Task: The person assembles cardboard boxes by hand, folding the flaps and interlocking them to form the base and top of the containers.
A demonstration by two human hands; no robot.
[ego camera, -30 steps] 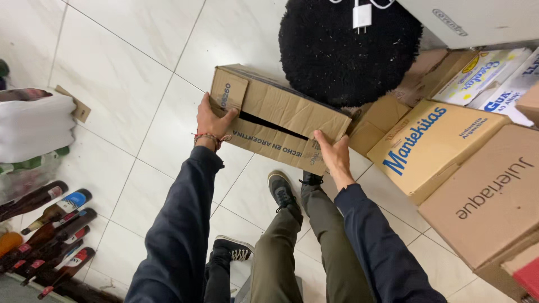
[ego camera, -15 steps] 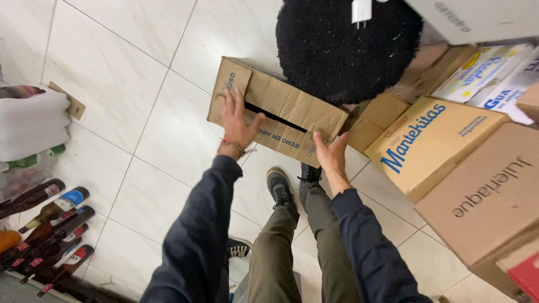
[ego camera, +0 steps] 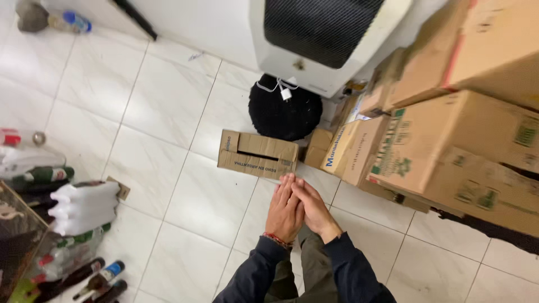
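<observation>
A brown cardboard box [ego camera: 257, 154] lies on the white tiled floor, in front of a round black stool [ego camera: 285, 112]. My left hand [ego camera: 285, 213] and my right hand [ego camera: 313, 209] are pressed together, palm against palm, fingers straight, just below and to the right of the box. Neither hand touches the box or holds anything. Both arms wear dark sleeves, and a red bracelet sits on my left wrist.
Stacked cardboard boxes [ego camera: 449, 140] fill the right side. A white appliance with a dark grille [ego camera: 325, 39] stands behind the stool. At the left edge are several bottles [ego camera: 95, 278] and stacked white cups [ego camera: 84, 205]. A plastic bottle [ego camera: 70, 22] lies top left.
Both hands have let go of the cardboard box, which now rests on the floor. The hands have come together, and the view has pulled back and up.
</observation>
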